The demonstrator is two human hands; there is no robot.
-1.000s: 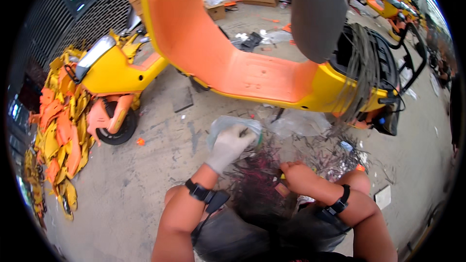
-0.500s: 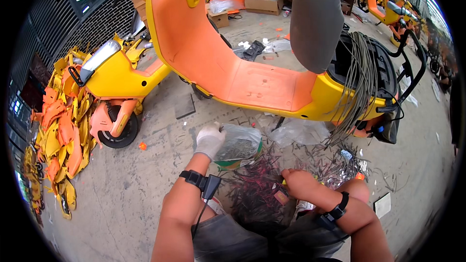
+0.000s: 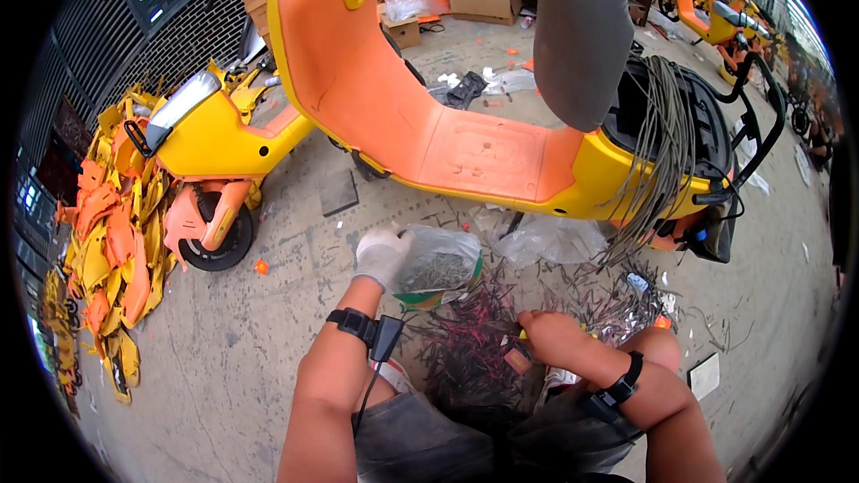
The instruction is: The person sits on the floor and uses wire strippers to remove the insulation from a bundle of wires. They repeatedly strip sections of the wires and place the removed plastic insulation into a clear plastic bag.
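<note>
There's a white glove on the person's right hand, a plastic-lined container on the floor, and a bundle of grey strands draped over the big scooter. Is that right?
Not quite: the head view shows the white glove on the left hand. The plastic-lined container is on the floor, and a bundle of grey strands is draped over the big scooter.
</note>
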